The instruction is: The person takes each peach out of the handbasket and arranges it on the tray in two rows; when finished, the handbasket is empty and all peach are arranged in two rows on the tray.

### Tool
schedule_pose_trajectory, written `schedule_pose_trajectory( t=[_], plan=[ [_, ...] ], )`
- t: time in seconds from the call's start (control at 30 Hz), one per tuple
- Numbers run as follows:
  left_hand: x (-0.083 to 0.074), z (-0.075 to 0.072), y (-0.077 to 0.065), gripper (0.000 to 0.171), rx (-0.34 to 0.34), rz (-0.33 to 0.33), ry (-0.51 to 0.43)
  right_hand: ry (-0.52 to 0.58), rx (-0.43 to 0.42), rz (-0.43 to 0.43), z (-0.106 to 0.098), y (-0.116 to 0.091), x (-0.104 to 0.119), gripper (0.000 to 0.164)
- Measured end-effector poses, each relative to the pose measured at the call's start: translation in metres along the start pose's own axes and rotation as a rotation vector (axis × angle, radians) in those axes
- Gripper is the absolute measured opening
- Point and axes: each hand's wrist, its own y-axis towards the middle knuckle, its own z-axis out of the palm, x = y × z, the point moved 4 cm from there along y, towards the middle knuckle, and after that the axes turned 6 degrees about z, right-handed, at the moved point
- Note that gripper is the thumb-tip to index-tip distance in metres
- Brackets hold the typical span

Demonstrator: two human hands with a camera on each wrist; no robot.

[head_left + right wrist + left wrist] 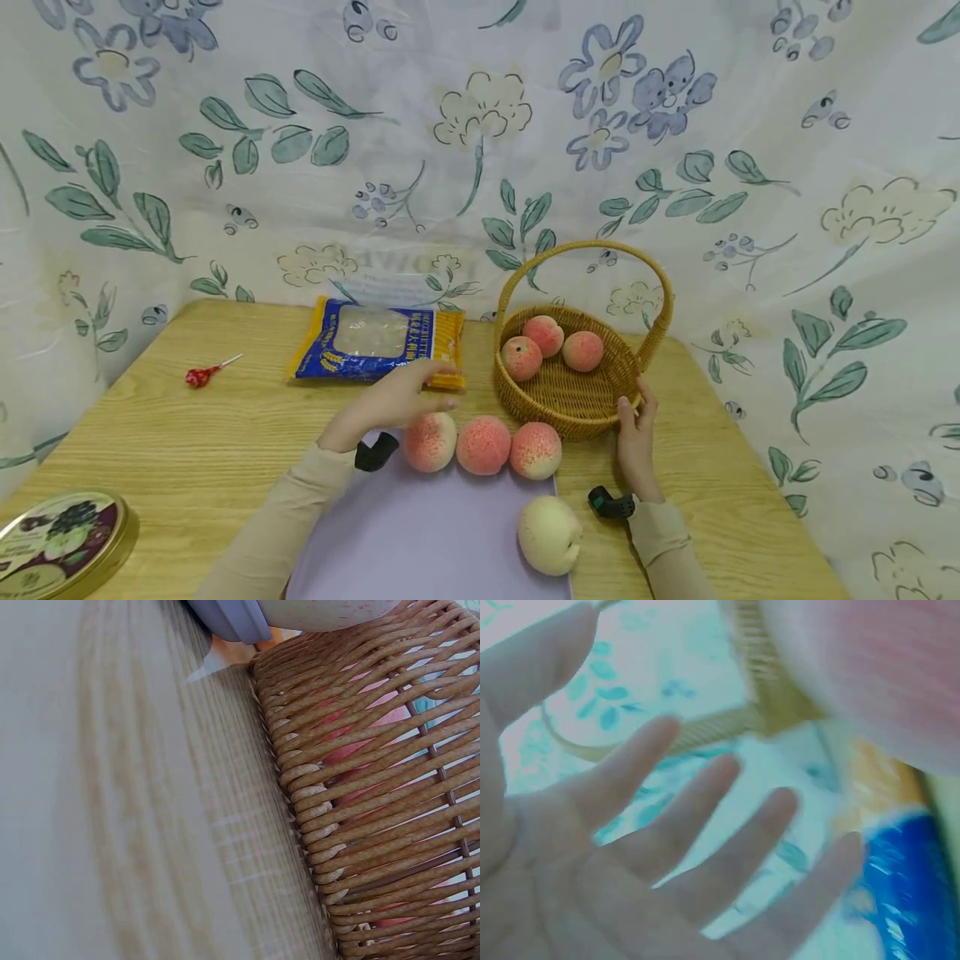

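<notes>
My left hand hovers over the leftmost of three pink peaches lined up along the far edge of a lilac tray. In the left wrist view its fingers are spread, with nothing in the palm, and a blurred peach looms beyond them. At the right side of a wicker basket, my right hand grips the rim between thumb and fingers. Inside the basket lie three pink peaches. The right wrist view shows the woven basket wall close up, the hand itself out of sight.
A pale yellow peach sits at the tray's right edge. Behind the left hand lies a blue and yellow pasta bag. A red lollipop and a round tin are on the wooden table at left. Floral cloth hangs behind.
</notes>
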Motion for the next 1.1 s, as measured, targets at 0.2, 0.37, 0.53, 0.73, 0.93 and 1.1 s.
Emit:
schedule_pose_trajectory(
  t=[0.2,0.37,0.53,0.73,0.93,1.1],
  plan=[
    [-0.045,0.001,0.037,0.066,-0.114,0.083,-0.236,-0.008,0.009,-0.047,-0.002,0.001,-0.005,0.054],
    [-0.081,0.023,0.089,0.075,-0.172,0.152,-0.364,-0.035,0.011,-0.027,-0.004,0.000,-0.011,0.054],
    [-0.094,0.049,0.148,0.078,-0.209,0.116,-0.437,-0.032,0.013,-0.018,0.004,0.000,-0.015,0.055],
    [-0.063,0.082,0.193,0.075,-0.306,-0.101,-0.408,0.006,0.043,-0.034,0.024,-0.004,-0.020,0.054],
    [-0.031,0.104,0.208,0.072,-0.359,-0.238,-0.381,0.041,0.057,-0.035,0.034,-0.004,-0.019,0.052],
    [-0.021,0.112,0.215,0.069,-0.355,-0.267,-0.351,0.035,0.053,-0.054,0.034,-0.005,-0.016,0.052]
  ],
)
